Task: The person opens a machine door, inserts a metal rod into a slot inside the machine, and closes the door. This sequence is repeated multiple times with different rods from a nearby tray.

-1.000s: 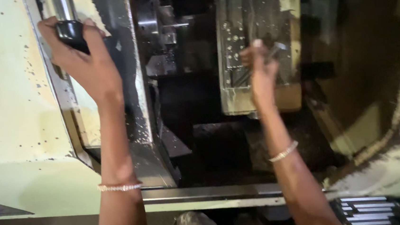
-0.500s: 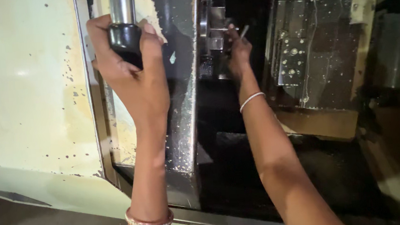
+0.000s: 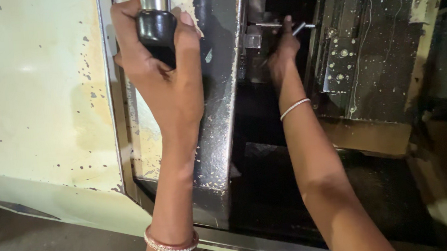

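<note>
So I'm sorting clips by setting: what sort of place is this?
Probably a machine shop. The left hand grips a black door handle on a cream, paint-chipped machine enclosure, and the right hand holds a metal tool inside its dark work chamber.

1. The machine housing panel (image 3: 35, 92) fills the left side; the floor (image 3: 36, 246) lies below its bottom edge.
2. The sliding door (image 3: 215, 89) stands just right of the panel, with the door handle (image 3: 155, 19) at its top left.
3. The left hand (image 3: 164, 77) is wrapped around the handle.
4. Right of the door's edge, the right hand (image 3: 281, 52) reaches inside the machine, touching a thin metal rod (image 3: 301, 27).
5. The metal block (image 3: 361, 51) stands right of that hand.
</note>
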